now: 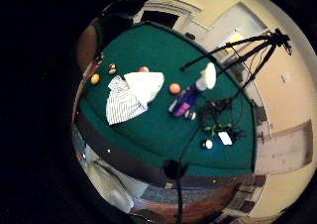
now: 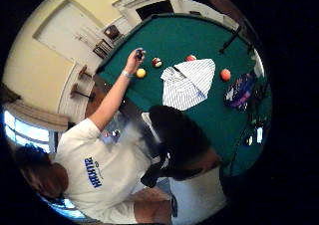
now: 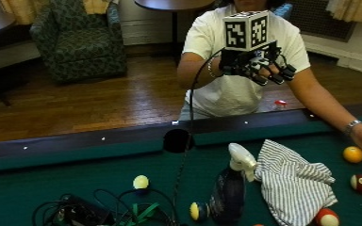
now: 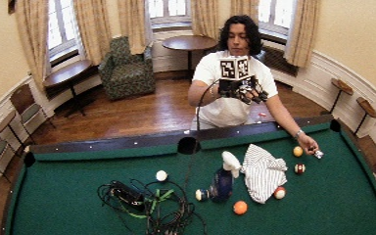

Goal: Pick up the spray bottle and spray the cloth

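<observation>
Outside view: hand raised, fingers relaxed, empty | spray bottle base cut off

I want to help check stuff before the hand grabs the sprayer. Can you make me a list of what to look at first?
1. Spray bottle standing upright on the green table: ok.
2. Gloved right hand holding nothing, raised in front of the chest: ok.
3. Striped cloth lying right beside the bottle: ok.
4. Path down to the white spray head: ok, nothing over it.
5. Nozzle facing the cloth: cannot tell.
6. Balls near the bottle's base might get bumped: not ok.
</observation>
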Action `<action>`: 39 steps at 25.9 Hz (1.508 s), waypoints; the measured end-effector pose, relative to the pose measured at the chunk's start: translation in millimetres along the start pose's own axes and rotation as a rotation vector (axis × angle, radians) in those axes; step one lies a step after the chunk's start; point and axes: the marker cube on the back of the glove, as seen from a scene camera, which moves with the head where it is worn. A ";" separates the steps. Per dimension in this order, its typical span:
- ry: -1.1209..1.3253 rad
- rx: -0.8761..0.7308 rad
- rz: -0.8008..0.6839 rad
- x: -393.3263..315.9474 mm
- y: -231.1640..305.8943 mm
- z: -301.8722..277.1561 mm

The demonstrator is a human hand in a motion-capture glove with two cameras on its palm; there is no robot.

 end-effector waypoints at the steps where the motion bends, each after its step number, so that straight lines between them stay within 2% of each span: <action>1: 0.000 -0.002 0.000 0.3 0.0 0.6; 19: 0.083 -0.019 0.011 26.6 -27.1 -27.0; 30: 0.147 -0.053 0.124 82.5 -35.6 -25.7; 39: 0.149 -0.040 0.238 139.0 -37.7 -3.1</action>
